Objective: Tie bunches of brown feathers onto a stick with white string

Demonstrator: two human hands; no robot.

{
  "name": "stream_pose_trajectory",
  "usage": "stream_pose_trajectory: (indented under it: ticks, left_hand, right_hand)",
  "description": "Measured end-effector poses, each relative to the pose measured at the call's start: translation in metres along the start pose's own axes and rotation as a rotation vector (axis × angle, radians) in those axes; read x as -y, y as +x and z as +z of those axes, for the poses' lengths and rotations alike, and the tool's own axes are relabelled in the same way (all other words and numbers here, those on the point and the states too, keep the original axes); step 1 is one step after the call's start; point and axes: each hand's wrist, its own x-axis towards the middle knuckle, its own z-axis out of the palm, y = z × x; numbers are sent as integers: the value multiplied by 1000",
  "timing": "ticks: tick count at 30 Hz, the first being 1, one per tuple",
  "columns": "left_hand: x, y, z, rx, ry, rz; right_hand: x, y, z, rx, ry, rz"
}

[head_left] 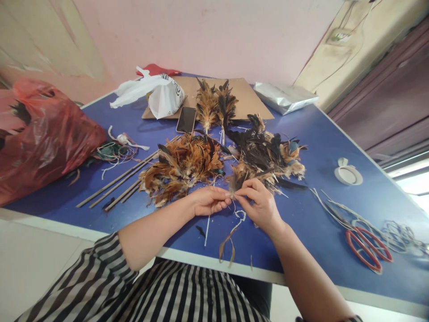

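My left hand (211, 201) pinches the base of a small brown-grey feather (238, 180) between thumb and fingers. Close against it, the fingertips of my right hand (260, 203) are closed at the same base; the exact grip is too small to make out. A white string (239, 216) dangles below the fingers, with thin brown feather strips near its lower end. Just beyond my left hand lies a pile of orange-brown feathers (191, 158). Past my right hand is a heap of black and tan feathers (261, 152).
Several thin sticks (124, 179) lie left, beside a red plastic bag (50, 138). Two feather bundles (207, 103) rest on cardboard (251, 100) at the back, near a phone (186, 120) and white bag (166, 96). Red-handled scissors (368, 250), string and a tape roll (348, 174) are right.
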Motion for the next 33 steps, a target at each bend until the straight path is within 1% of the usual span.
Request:
stream_pose_trajectory:
  ticks: [2,5,8,10,12,14,16,18,20,22,25,27,29,33]
  left_hand:
    - [-2,-1,0,24,-74,-30]
    - [-4,-1,-1,41,-145,-41]
    - [-5,-1,-1,31,-141,-34]
    - [-4,-1,-1,11,-104,3]
    - [-4,-2,1,-15,-58,55]
    - [-4,-2,2,-37,-21,96]
    - [-6,-3,4,-59,-7,126]
    - [-7,-4,4,-78,-4,153]
    - [-9,-3,3,-93,-1,175]
    - [-9,-2,1,-99,6,187]
    - [-6,0,-1,-94,24,227]
    - [-3,1,0,-99,62,274]
    - [0,1,3,-120,124,319]
    - [6,0,10,-153,221,382]
  right_hand:
    - [-1,0,-2,11,10,-9]
    - [-1,-2,-3,9,23,-18]
    - [-1,-4,-4,7,32,-12]
    - [-1,-4,-3,-14,59,19]
    - [-2,-3,-3,-51,114,95]
    - [-4,-2,-3,-58,179,216]
    - [-7,-1,-5,-8,241,355]
    - [-11,0,-8,74,293,477]
    - [-14,0,-12,111,310,537]
    - [-15,0,-13,50,287,521]
    - [-10,0,-8,-68,259,428]
    - [-3,0,-1,-88,253,387]
    - [2,0,7,-94,227,379]
    - [6,0,17,-115,161,372]
